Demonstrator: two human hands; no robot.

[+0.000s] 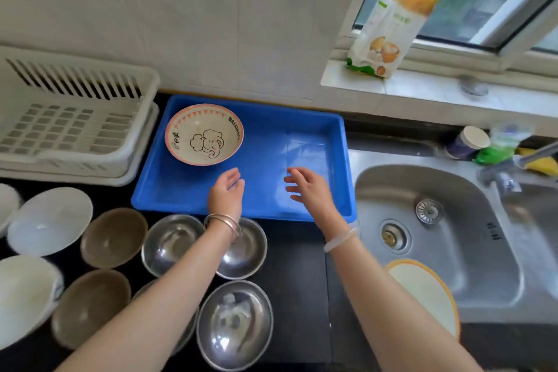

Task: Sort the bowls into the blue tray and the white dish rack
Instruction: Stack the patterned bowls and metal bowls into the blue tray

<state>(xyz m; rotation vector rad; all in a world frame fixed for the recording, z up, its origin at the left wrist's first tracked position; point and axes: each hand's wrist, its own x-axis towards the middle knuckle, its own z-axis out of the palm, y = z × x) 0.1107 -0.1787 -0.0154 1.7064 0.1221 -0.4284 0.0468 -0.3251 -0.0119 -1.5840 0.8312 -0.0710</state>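
Note:
A blue tray [271, 190] lies on the dark counter with one cream bowl [204, 134], pink-rimmed with an elephant drawing, in its far left corner. The white dish rack [75, 118] stands to its left with nothing in it. My left hand [226, 192] and my right hand [308, 187] hover over the tray's near half, fingers apart, holding nothing. On the counter in front stand several bowls: steel bowls [172, 243] [235, 323], brown bowls [114, 237] [90, 308] and white bowls [49, 220] [25, 299]. My left forearm covers part of another steel bowl [247, 251].
A steel sink [437, 238] lies right of the tray, with an orange-rimmed plate [428, 293] leaning at its near edge. A tap, a cup and sponges sit at its far right. A food bag [392, 24] stands on the window sill.

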